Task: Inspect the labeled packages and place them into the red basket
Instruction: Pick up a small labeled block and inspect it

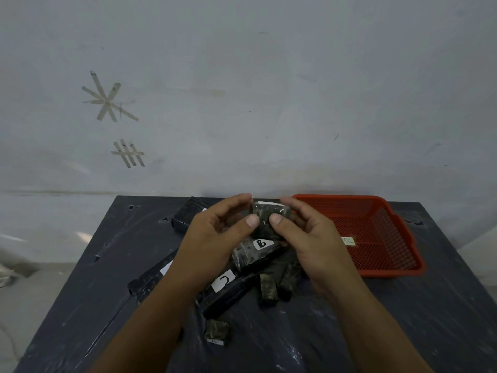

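Package (pixel 270 220) (dark, shiny wrap) sits pinched between left hand (pixel 215 238) and right hand (pixel 312 240), each grip holding one end.

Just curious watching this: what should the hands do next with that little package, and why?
Probably carry the small package, pinched by the left hand and right hand, rightward into the red basket; its label edge already faces up, and the basket looks empty.

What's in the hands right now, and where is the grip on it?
A small dark wrapped package, held above the pile. The left hand pinches its left end, the right hand its right end, thumbs on the near face.
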Motion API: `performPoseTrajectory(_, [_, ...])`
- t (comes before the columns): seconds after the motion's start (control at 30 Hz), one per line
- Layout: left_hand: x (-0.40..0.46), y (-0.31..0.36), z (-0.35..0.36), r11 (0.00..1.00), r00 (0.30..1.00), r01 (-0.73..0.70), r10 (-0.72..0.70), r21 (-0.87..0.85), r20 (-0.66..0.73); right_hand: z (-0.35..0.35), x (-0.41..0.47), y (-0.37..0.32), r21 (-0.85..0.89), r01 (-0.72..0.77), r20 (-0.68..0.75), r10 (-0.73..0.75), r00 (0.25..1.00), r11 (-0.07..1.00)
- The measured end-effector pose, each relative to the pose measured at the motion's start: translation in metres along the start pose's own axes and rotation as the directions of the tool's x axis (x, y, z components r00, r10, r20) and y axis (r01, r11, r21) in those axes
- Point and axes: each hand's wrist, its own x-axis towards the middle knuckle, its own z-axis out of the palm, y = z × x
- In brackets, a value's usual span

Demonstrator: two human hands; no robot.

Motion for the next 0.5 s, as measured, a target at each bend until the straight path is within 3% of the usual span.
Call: performPoseTrajectory(0.5, [0.0037, -0.0034, -0.005, 0.999, 0.999, 0.036, -0.036, -0.017, 0.007, -0.0012, -0.0018, 0.0013, -0.106, 0.074, 0.011, -0.073, 0.997, 0.992])
